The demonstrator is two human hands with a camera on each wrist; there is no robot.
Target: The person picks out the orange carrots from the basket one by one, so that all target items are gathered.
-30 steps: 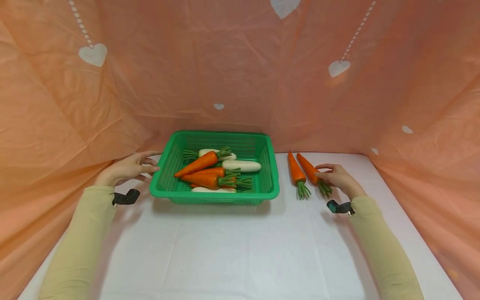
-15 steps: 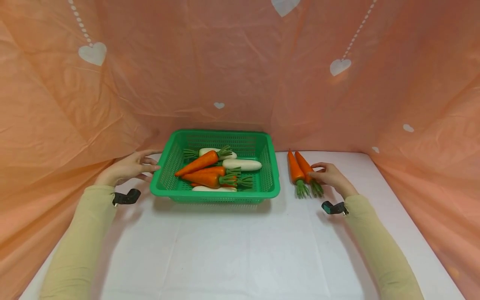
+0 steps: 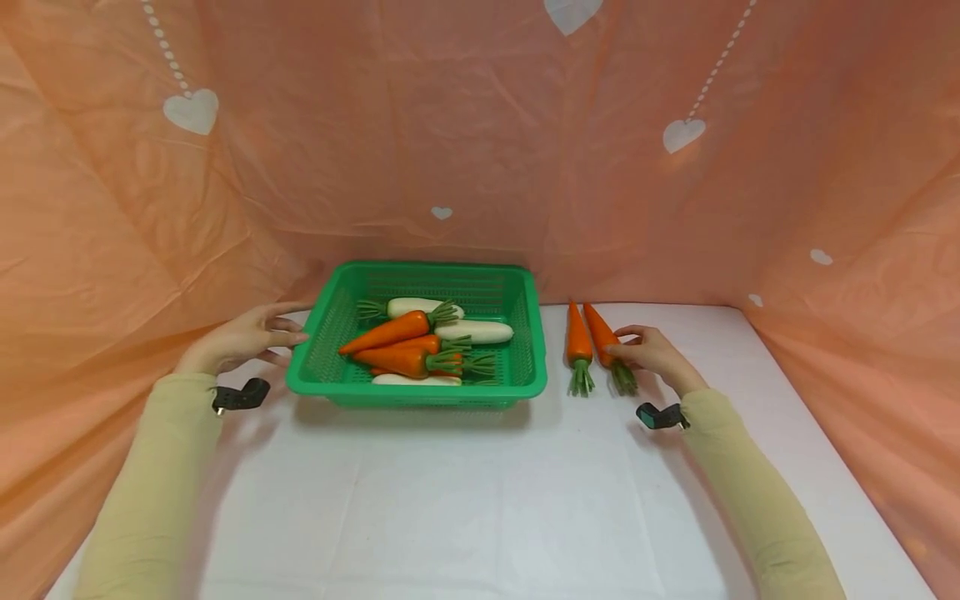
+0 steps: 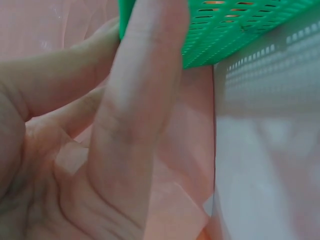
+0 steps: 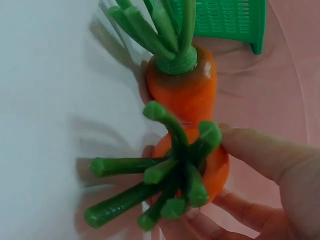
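- One white bench (image 3: 480, 500) carries these things.
- One green basket (image 3: 420, 390) stands on it, with vegetables (image 3: 393, 332) inside.
- Left hand (image 3: 251, 336): fingers rather straight, touching the basket's left side.
- Right hand (image 3: 652, 350): pinches the outer carrot (image 3: 598, 327), lying on the bench beside the inner carrot (image 3: 577, 335).

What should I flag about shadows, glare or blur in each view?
Head view: soft shadows on the white tablecloth below the green perforated plastic basket; left wrist view: the left hand looms large and soft; right wrist view: green stems of the nearer tapered orange carrot cast diffuse shadows, a small glint on the farther carrot.
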